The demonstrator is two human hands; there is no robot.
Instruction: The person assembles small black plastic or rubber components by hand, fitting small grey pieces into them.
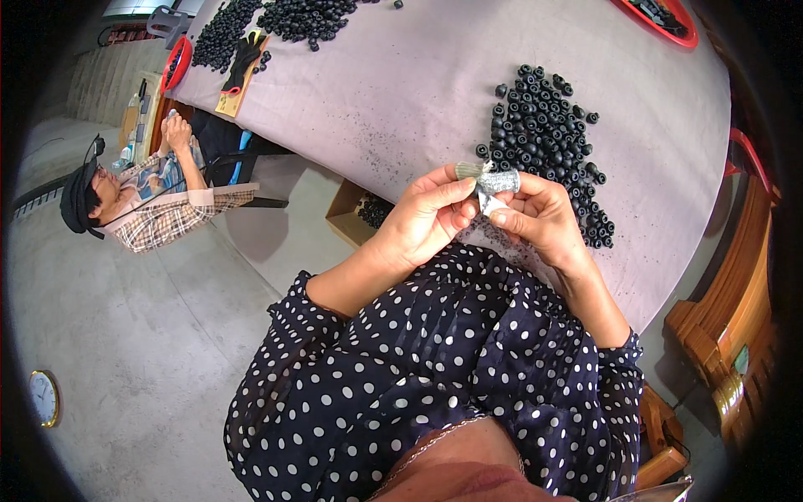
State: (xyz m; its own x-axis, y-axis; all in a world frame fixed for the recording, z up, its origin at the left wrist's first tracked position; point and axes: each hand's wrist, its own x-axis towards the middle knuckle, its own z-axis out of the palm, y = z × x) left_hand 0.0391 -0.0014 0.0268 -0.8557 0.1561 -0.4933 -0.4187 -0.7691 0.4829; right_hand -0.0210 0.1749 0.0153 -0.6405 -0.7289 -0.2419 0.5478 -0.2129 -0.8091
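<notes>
My left hand [427,219] and my right hand [537,216] meet over the near edge of a grey cloth-covered table [401,92]. Both pinch one small grey-green sleeve-like piece [492,181] with a whitish end, held between thumbs and fingertips. Just beyond my hands lies a heap of several small black round parts [545,138] on the cloth. My forearms come up out of dark polka-dot sleeves.
Another person [155,197] in a plaid shirt and dark cap sits at the left by the table's far end. More black parts [276,21], a black glove [244,57], red trays [669,23], a cardboard box [360,213] under the table, a wooden chair [728,326], a clock [43,397] on the floor.
</notes>
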